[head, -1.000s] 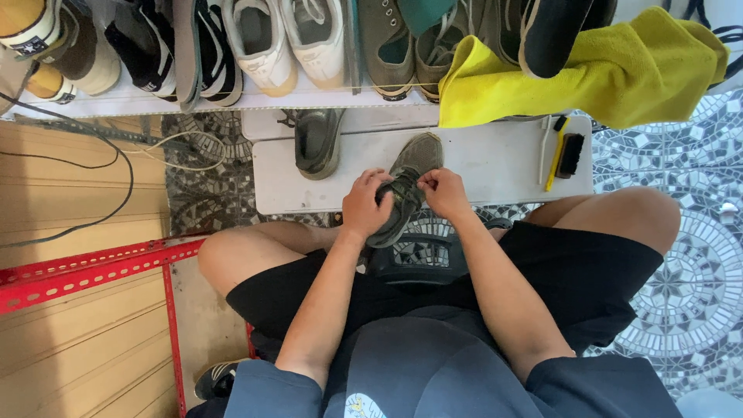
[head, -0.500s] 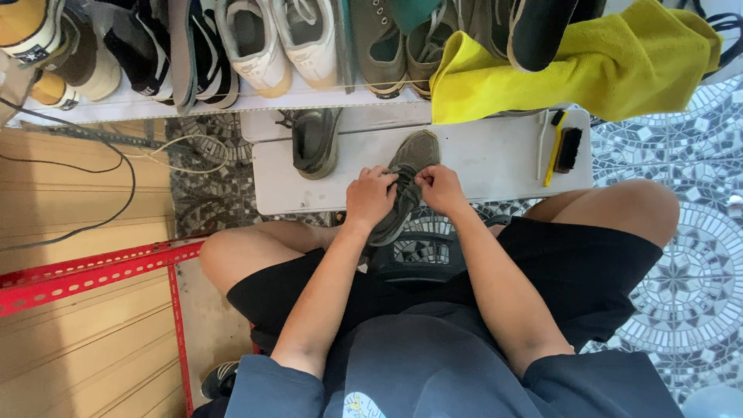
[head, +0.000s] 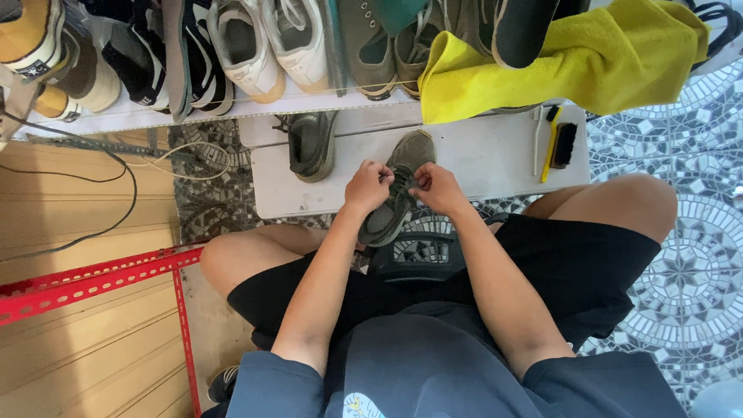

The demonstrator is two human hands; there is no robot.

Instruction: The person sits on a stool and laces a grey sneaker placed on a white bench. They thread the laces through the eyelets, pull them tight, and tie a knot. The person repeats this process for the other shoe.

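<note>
Floor: patterned mosaic tiles (head: 681, 255), wooden boards to the left, red metal frame (head: 93, 275) across them.
Bench: low white table (head: 480, 159) in front of the knees, bearing a second dark shoe (head: 311, 145) and a yellow-handled brush (head: 559, 139).
Shelf above: row of sneakers, yellow cloth (head: 557, 66) draped over some.
Shoe in hand: grey sneaker (head: 395, 193), toe on the table edge, heel hanging over the gap towards the lap.
Left hand (head: 366, 186): closed, pinching at the laces on the sneaker's left side.
Right hand (head: 437, 188): closed, pinching the laces on the other side.
Risk, slipping: likely tipping off the edge into the gap, heel being unsupported.
Risk, laces: probable snag or uneven pull, both hands tugging close together.
Risk, cable: black wire (head: 116, 166) loose on the floor, possible trip.
</note>
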